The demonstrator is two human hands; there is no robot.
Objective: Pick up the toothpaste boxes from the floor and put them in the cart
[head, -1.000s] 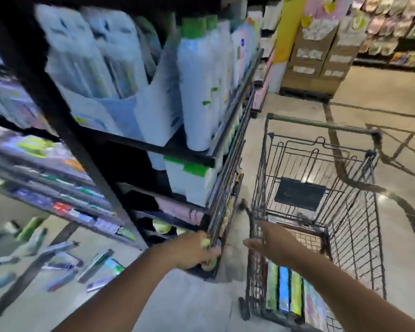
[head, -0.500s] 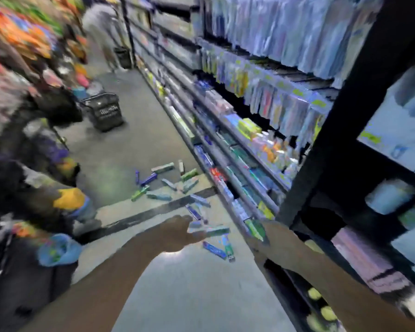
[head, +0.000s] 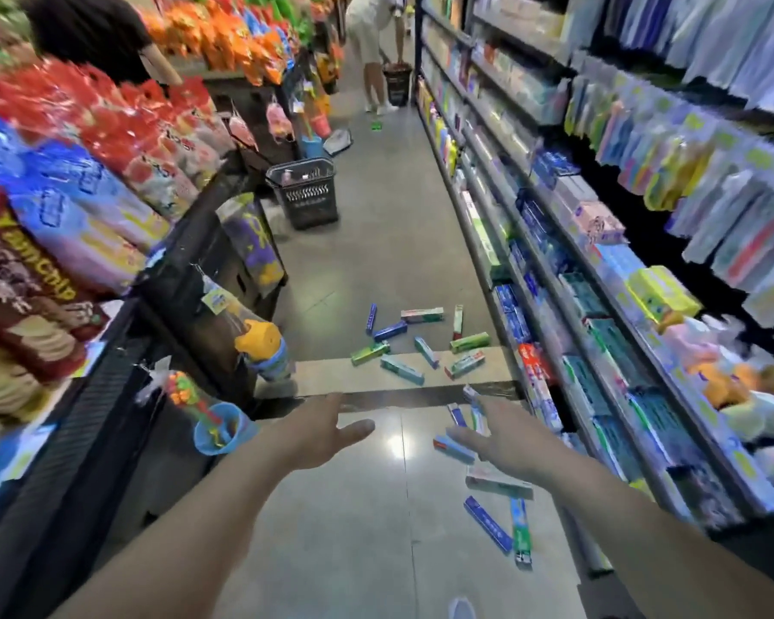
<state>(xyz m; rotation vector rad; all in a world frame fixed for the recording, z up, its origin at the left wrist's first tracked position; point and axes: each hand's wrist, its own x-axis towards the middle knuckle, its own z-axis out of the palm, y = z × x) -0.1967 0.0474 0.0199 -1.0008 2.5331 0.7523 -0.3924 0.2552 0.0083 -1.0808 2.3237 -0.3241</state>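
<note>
Toothpaste boxes [head: 425, 346] scatter mid-frame between shelf edges; your left hand [head: 320, 428] and right hand [head: 506, 440] hover spread (holding nothing).

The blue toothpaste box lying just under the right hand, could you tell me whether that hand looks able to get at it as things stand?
Probably yes: the right hand hovers open beside the blue toothpaste box, and nothing lies between them.

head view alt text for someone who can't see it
Two bare hands, left hand and right hand, reach out open over a grey shop-aisle floor strewn with blue and green cardboard toothpaste boxes, stocked shelves either side.
</note>
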